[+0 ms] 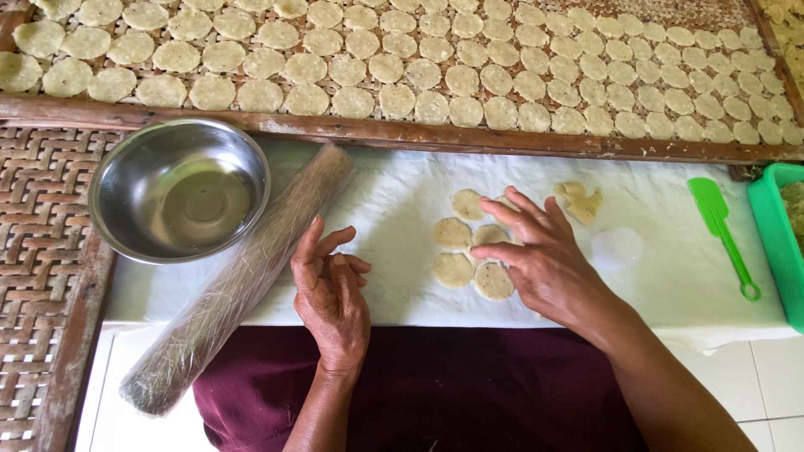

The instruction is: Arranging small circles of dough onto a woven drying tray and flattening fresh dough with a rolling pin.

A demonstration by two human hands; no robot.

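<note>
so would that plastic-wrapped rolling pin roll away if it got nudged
Probably, sideways: the rolling pin is a long round cylinder lying unblocked on the flat white cloth. Its plastic wrap looks smooth, so likely a bit slippery. The left hand beside it might stop it.

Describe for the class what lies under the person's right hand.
Small round dough discs lie on the white sheet beneath the right hand. Its fingers cover part of the cluster, so any hidden discs cannot be counted.
</note>
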